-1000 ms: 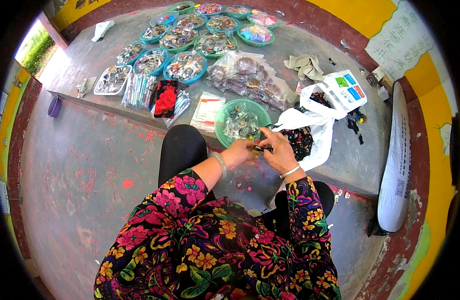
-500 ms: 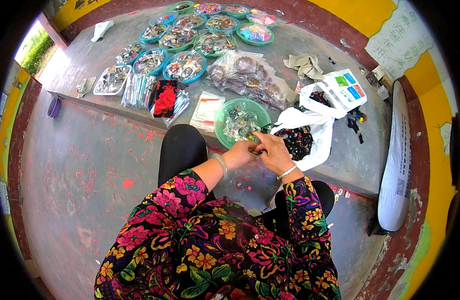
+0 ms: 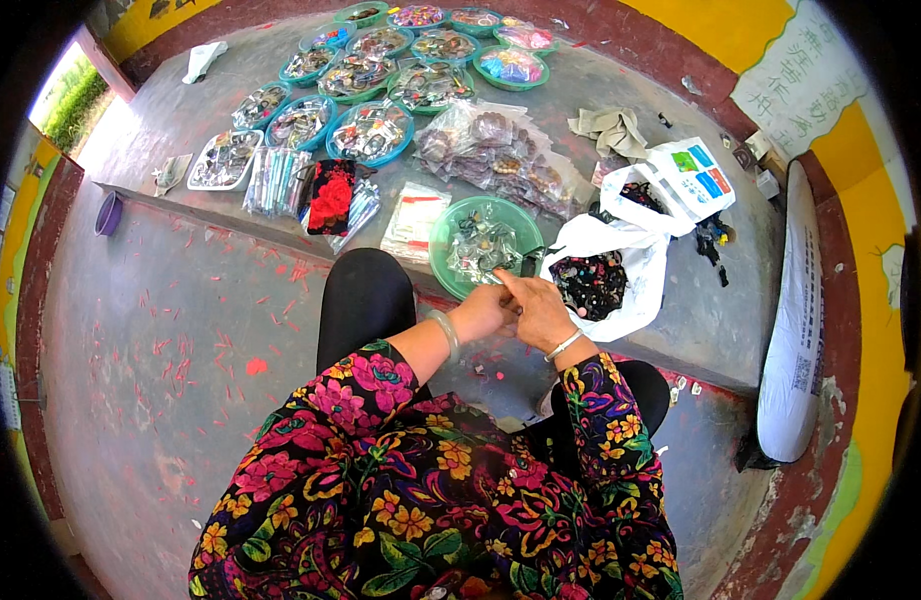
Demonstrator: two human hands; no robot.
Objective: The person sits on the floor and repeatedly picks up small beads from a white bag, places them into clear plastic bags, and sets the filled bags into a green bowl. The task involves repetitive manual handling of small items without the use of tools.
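Note:
My left hand [image 3: 483, 314] and my right hand [image 3: 541, 312] meet at the near rim of a green plastic basin [image 3: 440, 255]. Their fingers are bent together around something small that they mostly cover. My right index finger points forward, its tip over the rim. Just beyond the right hand, a short black strip [image 3: 531, 262] shows at the basin's right side; I cannot tell whether it is held. Inside the basin lie small items in clear plastic packets [image 3: 483, 246]. Right of my hands, an open white bag [image 3: 636, 297] holds a heap of small black pieces with coloured spots [image 3: 589, 282].
Bagged beads or bracelets [image 3: 496, 150] are piled behind the basin. Several filled basins [image 3: 371, 133] stand farther back on the raised ledge. Flat clear packets [image 3: 415, 218] lie left of the green basin. A long white sack [image 3: 789, 330] leans at the right wall.
My right hand has shifted slightly left and nearer to me, its fingers drawn closer to the left hand. A small yellow-and-dark piece seen by the fingertips no longer shows.

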